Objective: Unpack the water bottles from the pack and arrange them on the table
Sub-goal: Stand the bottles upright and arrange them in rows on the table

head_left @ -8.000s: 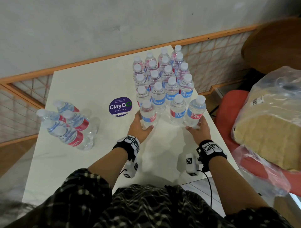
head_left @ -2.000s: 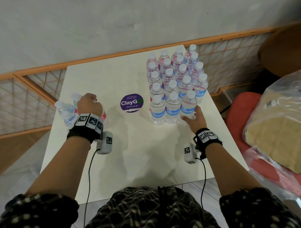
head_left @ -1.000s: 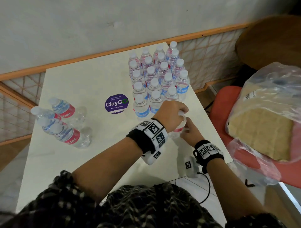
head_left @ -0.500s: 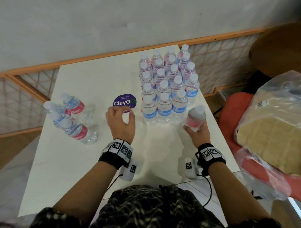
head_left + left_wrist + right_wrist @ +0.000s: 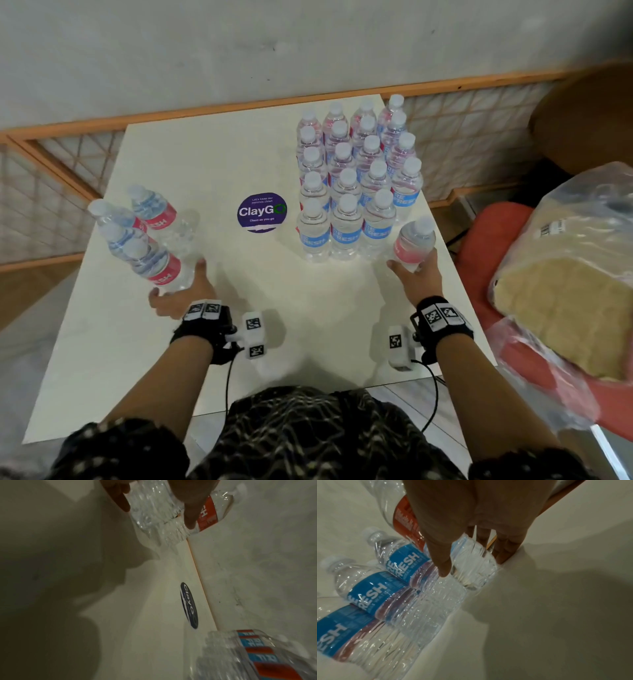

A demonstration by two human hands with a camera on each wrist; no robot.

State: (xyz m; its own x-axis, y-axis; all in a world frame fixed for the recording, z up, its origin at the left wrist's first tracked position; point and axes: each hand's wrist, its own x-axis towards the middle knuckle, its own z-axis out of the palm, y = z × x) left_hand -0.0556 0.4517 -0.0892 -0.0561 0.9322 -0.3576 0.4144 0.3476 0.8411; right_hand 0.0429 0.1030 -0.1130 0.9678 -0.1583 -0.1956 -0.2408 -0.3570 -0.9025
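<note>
A block of several upright water bottles (image 5: 346, 192) with blue labels stands at the table's far right. At its front right corner my right hand (image 5: 411, 267) grips a red-labelled bottle (image 5: 412, 245) low on its body, tilted, beside the front row. The right wrist view shows the thumb and fingers of that hand (image 5: 472, 566) round the clear ribbed base of this bottle (image 5: 471, 577). A small group of bottles (image 5: 144, 219) stands at the left. My left hand (image 5: 176, 289) holds the base of its nearest bottle (image 5: 157, 267), and my fingers (image 5: 123, 503) curl round that bottle (image 5: 149, 520).
A round purple ClayGo sticker (image 5: 262, 212) lies mid-table. The white table (image 5: 308, 325) ends close to my right hand. A red seat with a large plastic bag (image 5: 565, 274) stands to the right. An orange lattice railing (image 5: 68, 164) and a wall run behind.
My left hand left the spot near the sticker, went left and took hold of a bottle in the left group. My right hand still holds its bottle beside the front row.
</note>
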